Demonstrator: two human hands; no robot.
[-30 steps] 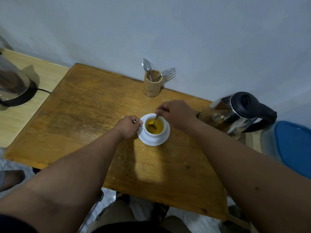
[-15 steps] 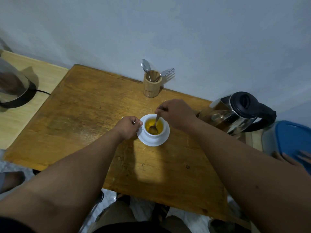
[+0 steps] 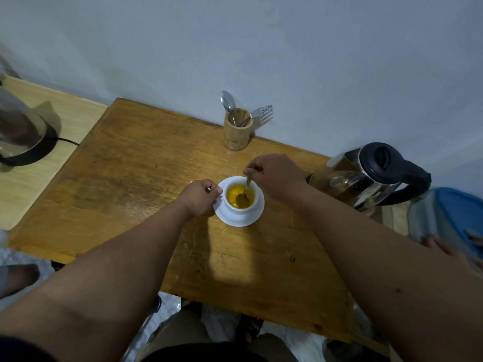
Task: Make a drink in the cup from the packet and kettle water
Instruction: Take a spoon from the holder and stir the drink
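A white cup (image 3: 254, 203) holding yellow-orange liquid stands on a white saucer (image 3: 239, 221) in the middle of the wooden table (image 3: 125, 178). My left hand (image 3: 200, 198) grips the cup's handle on its left side. My right hand (image 3: 275, 176) hovers over the cup's far right rim and pinches a metal spoon (image 3: 244, 194), whose bowl is dipped in the liquid. A steel kettle (image 3: 366, 178) with a black lid and handle stands to the right of the cup. No packet can be made out.
A wooden holder (image 3: 236, 134) with a spoon and a fork stands at the table's back edge by the wall. A second kettle (image 3: 18, 131) sits on a side table at left. A blue-lidded container (image 3: 454, 215) lies at right, another person's fingers on it.
The spoon bowl has shifted a little to the right inside the cup. Both hands stay in place. Another person's fingers showed up on the blue container at the right edge.
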